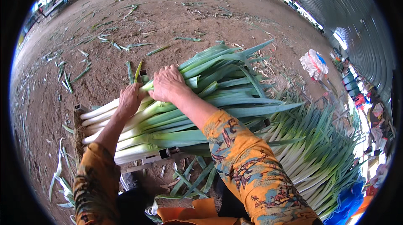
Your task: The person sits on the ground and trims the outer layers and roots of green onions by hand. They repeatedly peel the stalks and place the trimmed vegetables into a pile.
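Long-stemmed leeks or large green onions [176,118] lie side by side in a metal frame [143,166] before me. Their white root ends [99,116] point left, against the frame's end plate [77,124], and the green leaves [233,67] spread to the right. At the far side of the pile, my left hand [129,99] grips a stalk at its pale part. My right hand [168,82] is closed over the same stalk [147,86] where it turns green. The fingertips of both hands are partly hidden.
A large heap of similar stalks [308,162] lies to the right, with blue plastic [346,199] at its near end. Leaf scraps [70,78] litter the dirt floor [104,48]. A stool with a whitish cover [314,64] stands beyond the heap. Cut leaves [198,177] lie below the frame.
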Demonstrator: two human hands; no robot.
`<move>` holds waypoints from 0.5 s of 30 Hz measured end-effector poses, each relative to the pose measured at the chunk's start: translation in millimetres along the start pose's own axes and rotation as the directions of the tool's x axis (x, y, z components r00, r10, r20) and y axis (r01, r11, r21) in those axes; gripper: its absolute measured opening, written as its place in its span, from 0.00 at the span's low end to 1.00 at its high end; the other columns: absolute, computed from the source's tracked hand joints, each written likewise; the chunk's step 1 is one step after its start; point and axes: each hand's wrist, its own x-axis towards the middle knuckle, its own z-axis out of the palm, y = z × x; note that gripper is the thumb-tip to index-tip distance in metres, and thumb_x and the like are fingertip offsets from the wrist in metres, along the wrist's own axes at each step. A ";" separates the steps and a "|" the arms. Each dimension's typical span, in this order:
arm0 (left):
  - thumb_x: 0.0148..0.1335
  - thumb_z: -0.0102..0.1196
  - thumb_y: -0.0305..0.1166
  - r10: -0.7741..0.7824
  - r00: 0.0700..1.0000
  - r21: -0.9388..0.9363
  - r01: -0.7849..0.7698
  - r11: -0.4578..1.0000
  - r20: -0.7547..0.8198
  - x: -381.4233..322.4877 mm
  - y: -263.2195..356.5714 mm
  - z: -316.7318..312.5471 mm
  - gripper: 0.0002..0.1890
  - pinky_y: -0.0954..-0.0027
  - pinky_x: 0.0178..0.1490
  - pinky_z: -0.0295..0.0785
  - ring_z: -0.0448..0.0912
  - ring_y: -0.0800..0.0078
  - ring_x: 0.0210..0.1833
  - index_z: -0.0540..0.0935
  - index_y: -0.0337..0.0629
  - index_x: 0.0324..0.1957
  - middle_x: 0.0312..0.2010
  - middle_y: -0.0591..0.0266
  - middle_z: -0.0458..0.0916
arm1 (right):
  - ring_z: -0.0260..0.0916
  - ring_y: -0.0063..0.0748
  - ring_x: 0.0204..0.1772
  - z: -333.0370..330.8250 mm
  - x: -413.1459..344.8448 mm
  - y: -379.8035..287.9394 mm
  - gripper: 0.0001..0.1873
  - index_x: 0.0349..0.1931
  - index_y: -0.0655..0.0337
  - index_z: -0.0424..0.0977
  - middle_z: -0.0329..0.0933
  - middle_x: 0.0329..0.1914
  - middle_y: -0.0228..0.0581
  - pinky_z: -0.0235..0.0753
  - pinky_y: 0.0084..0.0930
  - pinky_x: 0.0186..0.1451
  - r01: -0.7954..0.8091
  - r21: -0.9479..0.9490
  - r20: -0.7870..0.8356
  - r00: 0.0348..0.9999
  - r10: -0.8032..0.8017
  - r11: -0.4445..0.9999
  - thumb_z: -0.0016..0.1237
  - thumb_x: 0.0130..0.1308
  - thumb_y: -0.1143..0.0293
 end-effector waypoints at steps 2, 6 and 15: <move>0.61 0.55 0.40 0.028 0.999 0.043 -0.027 0.999 -0.033 -1.9 4.9 4.1 0.17 0.55 0.51 0.62 0.75 0.55 0.49 0.74 0.42 0.49 0.43 0.55 0.78 | 0.71 0.44 0.54 4.4 -4.5 2.0 0.31 0.48 0.68 0.74 0.78 0.46 0.50 0.63 0.38 0.60 0.009 -0.020 -0.048 0.999 -0.010 1.000 0.46 0.59 0.46; 0.61 0.54 0.38 0.038 0.999 0.028 -0.038 0.999 -0.026 3.4 -0.1 3.0 0.15 0.54 0.49 0.64 0.75 0.52 0.46 0.74 0.42 0.47 0.39 0.53 0.78 | 0.72 0.45 0.54 6.4 5.4 7.3 0.30 0.48 0.68 0.74 0.78 0.47 0.51 0.62 0.38 0.60 0.022 0.065 -0.043 0.999 -0.019 0.998 0.42 0.62 0.47; 0.60 0.53 0.36 -0.080 0.996 -0.045 0.081 0.996 0.025 8.3 -7.1 4.3 0.12 0.53 0.48 0.65 0.75 0.50 0.44 0.75 0.40 0.43 0.34 0.50 0.78 | 0.61 0.47 0.70 -28.7 36.8 148.9 0.35 0.59 0.63 0.71 0.64 0.68 0.48 0.56 0.45 0.73 -0.221 0.253 0.304 0.942 0.139 0.942 0.28 0.70 0.41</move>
